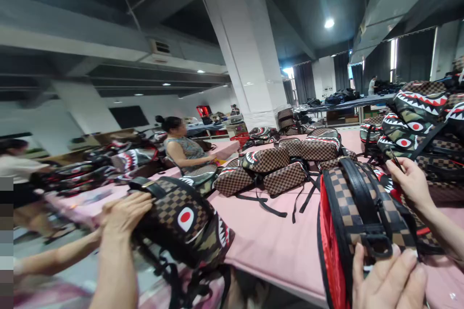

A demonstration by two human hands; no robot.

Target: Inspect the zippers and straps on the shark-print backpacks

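A brown-checked backpack (362, 212) stands at the right on the pink table, its red lining showing through an unzipped side. My left hand (391, 275) grips its near end, just below a black buckle. Above the bag's right side, my right hand (413, 183) is closed around a thin dark pointed tool (395, 158); its exact kind is unclear. Another person's hands (125, 215) at the left hold a second checked backpack (181, 217) with a red-and-white eye and a shark-tooth print.
Several checked pouches (266, 159) with loose straps lie mid-table on the pink cover (268, 231). A pile of shark-print backpacks (416, 120) rises at the right. A seated co-worker (186, 147) is across the table, beside a white pillar (250, 48). Another person (18, 169) bends at far left.
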